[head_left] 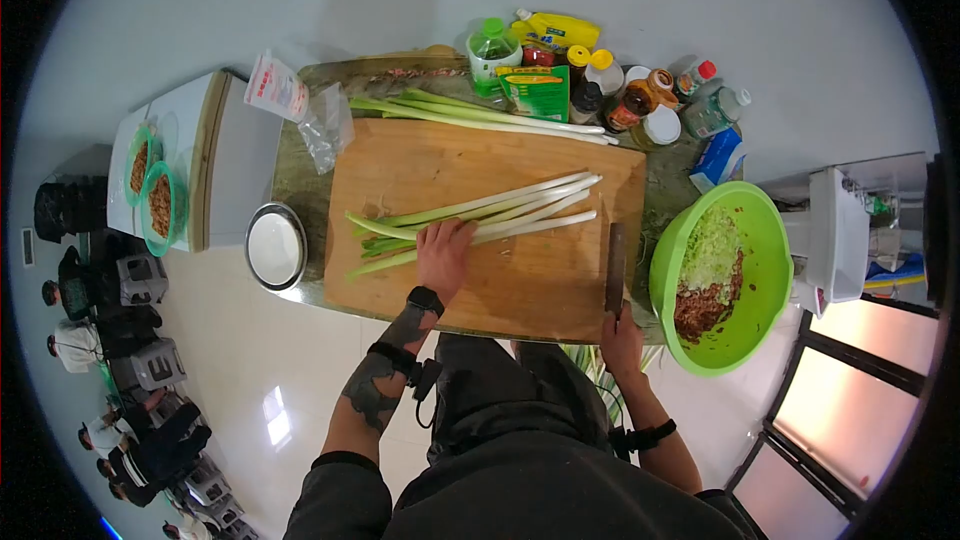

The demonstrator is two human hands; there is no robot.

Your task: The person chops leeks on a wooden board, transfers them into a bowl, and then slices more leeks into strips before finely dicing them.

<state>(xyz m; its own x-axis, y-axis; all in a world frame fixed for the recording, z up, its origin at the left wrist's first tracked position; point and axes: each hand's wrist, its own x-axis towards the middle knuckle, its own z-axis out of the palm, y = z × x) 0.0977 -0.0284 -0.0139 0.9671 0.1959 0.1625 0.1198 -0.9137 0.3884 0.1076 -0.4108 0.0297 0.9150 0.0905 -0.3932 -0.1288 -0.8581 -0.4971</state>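
Several long green onions (520,202) lie across the wooden cutting board (480,295), white ends to the right. My left hand (445,255) rests over their green part, its fingers curled on the stalks. At the board's right side my right hand (622,342) grips a kitchen knife (615,270) by its handle, the blade lying along the board and pointing away from me. The blade is apart from the onions. More green onions (480,117) lie along the far edge of the board.
A green basin (775,270) with chopped greens and minced filling stands at right. Seasoning bottles (625,105) crowd the back right. White bowls (275,248) sit at the left edge, below a plastic bag (325,128). Two green baskets (172,215) rest on a white cabinet; people sit far left.
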